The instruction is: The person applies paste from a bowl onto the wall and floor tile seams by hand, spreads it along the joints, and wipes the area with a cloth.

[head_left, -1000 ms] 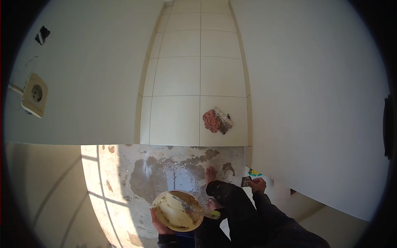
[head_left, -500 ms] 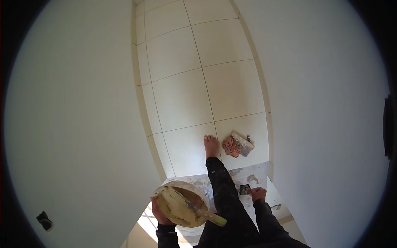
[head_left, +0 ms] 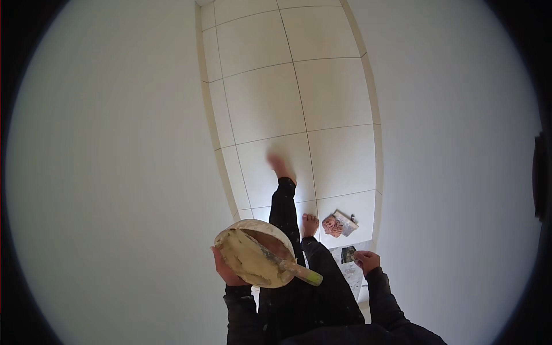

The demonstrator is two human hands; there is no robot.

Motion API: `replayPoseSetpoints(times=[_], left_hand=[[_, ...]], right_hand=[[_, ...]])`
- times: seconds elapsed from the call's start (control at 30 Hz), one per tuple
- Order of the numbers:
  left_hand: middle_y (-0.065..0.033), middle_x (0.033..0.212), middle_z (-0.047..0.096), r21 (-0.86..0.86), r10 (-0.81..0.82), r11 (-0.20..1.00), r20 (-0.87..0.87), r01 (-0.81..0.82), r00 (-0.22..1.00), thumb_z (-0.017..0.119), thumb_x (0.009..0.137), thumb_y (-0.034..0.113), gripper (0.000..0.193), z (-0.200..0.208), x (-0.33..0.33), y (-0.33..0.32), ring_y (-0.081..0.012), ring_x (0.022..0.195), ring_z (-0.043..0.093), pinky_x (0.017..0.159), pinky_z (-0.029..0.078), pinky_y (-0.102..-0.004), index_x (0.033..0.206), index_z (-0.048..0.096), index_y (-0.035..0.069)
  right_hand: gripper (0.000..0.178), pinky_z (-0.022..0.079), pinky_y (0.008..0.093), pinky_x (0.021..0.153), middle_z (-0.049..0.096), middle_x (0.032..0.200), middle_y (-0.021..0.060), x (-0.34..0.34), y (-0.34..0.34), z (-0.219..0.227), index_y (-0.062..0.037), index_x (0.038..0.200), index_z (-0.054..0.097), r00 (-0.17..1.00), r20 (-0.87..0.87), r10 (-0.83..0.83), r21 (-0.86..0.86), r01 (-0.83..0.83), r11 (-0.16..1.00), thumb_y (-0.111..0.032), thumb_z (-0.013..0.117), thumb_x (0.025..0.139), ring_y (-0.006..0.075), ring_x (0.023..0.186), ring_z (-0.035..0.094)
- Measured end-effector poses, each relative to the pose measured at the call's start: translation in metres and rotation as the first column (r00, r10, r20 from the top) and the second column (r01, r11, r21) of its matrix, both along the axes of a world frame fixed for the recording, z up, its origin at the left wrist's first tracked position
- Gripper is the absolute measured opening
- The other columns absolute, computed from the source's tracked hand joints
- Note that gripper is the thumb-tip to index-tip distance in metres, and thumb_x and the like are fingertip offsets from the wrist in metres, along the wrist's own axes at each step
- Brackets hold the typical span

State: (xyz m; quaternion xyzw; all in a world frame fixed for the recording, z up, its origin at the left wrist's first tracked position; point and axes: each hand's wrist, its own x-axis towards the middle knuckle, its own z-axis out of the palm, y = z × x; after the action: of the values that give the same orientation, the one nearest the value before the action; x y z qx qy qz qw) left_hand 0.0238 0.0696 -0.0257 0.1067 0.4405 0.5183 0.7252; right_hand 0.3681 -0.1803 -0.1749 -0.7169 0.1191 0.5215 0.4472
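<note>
My left hand (head_left: 227, 269) grips the left side of a round, paste-smeared tub (head_left: 277, 231), its fingers partly hidden beneath and behind it. Thick cream filler (head_left: 246, 260) coats the inside. A trowel-like tool with a stained handle (head_left: 305, 272) lies across the tub, its grip sticking out over the right rim and its metal end partly in the filler. To the right, my right hand (head_left: 368, 261) is closed on the edge of a small dark flat square piece (head_left: 348, 254), held away from the tub; its exact kind cannot be made out.
A narrow passage of cream floor tiles (head_left: 264, 103) runs ahead between pale walls (head_left: 115, 144) (head_left: 448, 144). A crumpled pinkish cloth (head_left: 332, 226) lies beside a stained flat board or tool (head_left: 347, 223) near my right foot (head_left: 310, 224). Behind it is a stained floor patch (head_left: 339, 253).
I have stepped forward along the passage; my left foot now swings ahead, blurred. The cloth and flat tool sit closer to my body. Both hands keep their holds.
</note>
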Motion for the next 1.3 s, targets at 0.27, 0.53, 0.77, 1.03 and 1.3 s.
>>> replayPoseSetpoints(times=[0.27, 0.53, 0.77, 1.03, 1.3], left_hand=[[-0.0155, 0.136, 0.052, 0.233, 0.020, 0.972, 0.062, -0.034, 0.998, 0.032, 0.101, 0.058, 0.065, 0.039, 0.017, 0.075, -0.0321, 0.123, 0.053, 0.102, 0.048, -0.0482, 0.140, 0.044, 0.006], [-0.0155, 0.134, 0.053, 0.236, 0.020, 0.971, 0.090, -0.041, 0.996, 0.031, 0.102, 0.058, 0.066, 0.037, 0.023, 0.070, -0.0317, 0.119, 0.055, 0.100, 0.049, -0.0469, 0.140, 0.043, 0.006], [-0.0156, 0.132, 0.055, 0.095, -0.028, 0.995, 0.062, 0.022, 0.998, 0.030, 0.102, 0.059, 0.067, 0.022, 0.016, 0.035, -0.0309, 0.118, 0.057, 0.099, 0.050, -0.0461, 0.138, 0.045, 0.005], [-0.0153, 0.131, 0.056, 0.056, -0.092, 0.994, -0.012, 0.093, 0.996, 0.029, 0.102, 0.059, 0.067, 0.017, 0.004, 0.043, -0.0309, 0.117, 0.058, 0.099, 0.049, -0.0454, 0.137, 0.046, 0.004], [-0.0157, 0.134, 0.055, 0.179, -0.077, 0.981, -0.018, 0.079, 0.997, 0.030, 0.103, 0.056, 0.066, 0.026, 0.006, 0.085, -0.0301, 0.120, 0.056, 0.101, 0.048, -0.0443, 0.138, 0.046, 0.002]], right_hand=[[0.024, 0.057, 0.0268, 0.075, 0.070, 0.088, 0.0086, 0.020, 0.093, 0.041, 0.0024, 0.100, 0.063, 0.972, -0.028, 0.232, 0.284, -0.215, 0.934, -0.004, 0.078, 0.082, 0.0141, 0.079, 0.068], [0.022, 0.052, 0.0228, 0.070, 0.070, 0.086, 0.0067, -0.002, 0.118, 0.092, 0.0019, 0.092, 0.067, 0.969, 0.150, 0.197, 0.279, -0.233, 0.932, -0.011, 0.081, 0.081, 0.0095, 0.075, 0.064], [0.025, 0.049, 0.0222, 0.063, 0.069, 0.077, 0.0040, -0.017, 0.084, 0.097, 0.0001, 0.088, 0.068, 0.897, 0.255, 0.361, 0.142, -0.404, 0.904, -0.018, 0.083, 0.079, 0.0071, 0.067, 0.061], [0.027, 0.046, 0.0257, 0.063, 0.063, 0.071, 0.0003, -0.026, 0.089, 0.079, -0.0024, 0.080, 0.066, 0.702, 0.346, 0.623, 0.022, -0.670, 0.742, -0.026, 0.079, 0.083, 0.0072, 0.066, 0.056], [0.023, 0.046, 0.0259, 0.055, 0.058, 0.069, 0.0000, -0.048, 0.055, 0.043, -0.0018, 0.100, 0.061, 0.973, -0.102, 0.206, 0.133, -0.192, 0.972, -0.019, 0.073, 0.090, 0.0093, 0.058, 0.053]])
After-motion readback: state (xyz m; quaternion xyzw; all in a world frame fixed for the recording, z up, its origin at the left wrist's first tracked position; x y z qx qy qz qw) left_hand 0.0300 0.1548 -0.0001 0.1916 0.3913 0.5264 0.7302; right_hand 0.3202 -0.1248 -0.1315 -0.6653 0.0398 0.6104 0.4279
